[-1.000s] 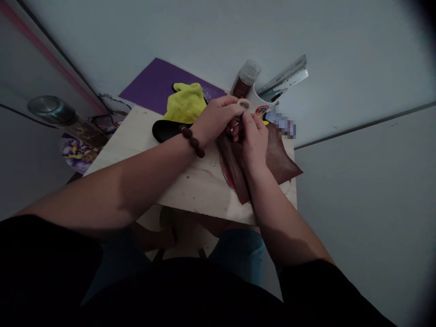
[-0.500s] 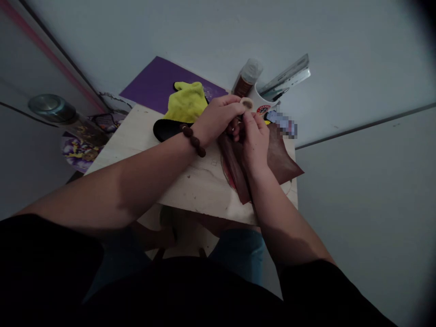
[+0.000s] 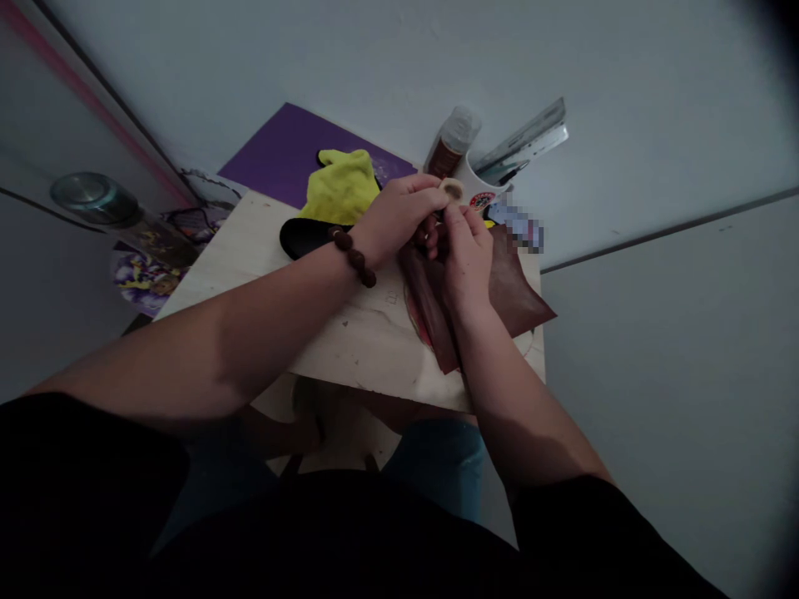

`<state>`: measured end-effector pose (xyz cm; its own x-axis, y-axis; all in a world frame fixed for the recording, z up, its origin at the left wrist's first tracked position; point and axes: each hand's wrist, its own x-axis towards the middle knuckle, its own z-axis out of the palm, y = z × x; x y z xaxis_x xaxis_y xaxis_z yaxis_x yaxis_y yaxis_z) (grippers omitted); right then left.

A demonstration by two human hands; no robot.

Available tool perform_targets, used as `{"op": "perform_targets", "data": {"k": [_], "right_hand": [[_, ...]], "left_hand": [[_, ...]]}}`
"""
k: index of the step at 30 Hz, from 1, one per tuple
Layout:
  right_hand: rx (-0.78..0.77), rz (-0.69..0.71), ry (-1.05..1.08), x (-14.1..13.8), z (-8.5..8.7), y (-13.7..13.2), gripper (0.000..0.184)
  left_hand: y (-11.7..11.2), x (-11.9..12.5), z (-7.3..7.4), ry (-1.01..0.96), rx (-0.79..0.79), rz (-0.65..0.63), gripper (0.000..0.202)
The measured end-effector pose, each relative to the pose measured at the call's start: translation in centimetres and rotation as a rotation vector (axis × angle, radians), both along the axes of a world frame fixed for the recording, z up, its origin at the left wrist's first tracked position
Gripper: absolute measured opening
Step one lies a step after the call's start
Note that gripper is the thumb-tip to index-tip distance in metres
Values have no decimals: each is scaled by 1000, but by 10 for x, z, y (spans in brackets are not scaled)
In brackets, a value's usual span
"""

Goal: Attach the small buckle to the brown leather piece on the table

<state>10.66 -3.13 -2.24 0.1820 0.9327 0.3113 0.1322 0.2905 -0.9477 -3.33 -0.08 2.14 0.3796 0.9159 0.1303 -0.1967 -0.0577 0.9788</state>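
Observation:
Between my hands, above the table's far side, is a small beige ring-shaped roll (image 3: 452, 191) with a brownish hollow middle; its exact kind is unclear. My left hand (image 3: 409, 208) is closed on the roll's left side, thumb and fingers pinching it. My right hand (image 3: 468, 254) is closed too, thumb and forefinger pinched at the roll's lower edge; anything thin between those fingertips is hidden. Beneath my right hand and wrist lies a dark reddish-brown leather piece (image 3: 518, 291), folded or layered on the left, over a round reddish thing mostly covered.
On the wooden tabletop (image 3: 330, 341) lie a yellow-and-black glove (image 3: 342, 187) and a purple sheet (image 3: 275, 150). A clear-capped bottle (image 3: 453, 137) and a white mug (image 3: 478, 187) with rulers (image 3: 524, 141) stand by the wall. A flask (image 3: 118, 212) stands at left.
Both hands stay at the small roll with almost the same grip. The roll looks very slightly tilted; nothing else has visibly moved.

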Motion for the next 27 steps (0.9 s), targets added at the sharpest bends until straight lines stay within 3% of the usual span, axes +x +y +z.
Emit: {"op": "perform_targets", "data": {"k": [10,18,27], "right_hand": [[-21,16,-44,1,0,1,66],[-44,-1,18,-3,3,1,58],[15,21,17,1,-1,4,63]], "left_hand": [[2,-1,0,-22,-79,-12,20],[5,0,-7,-8,4,-48,32],[10,1,-10,17,71,-58,32]]}}
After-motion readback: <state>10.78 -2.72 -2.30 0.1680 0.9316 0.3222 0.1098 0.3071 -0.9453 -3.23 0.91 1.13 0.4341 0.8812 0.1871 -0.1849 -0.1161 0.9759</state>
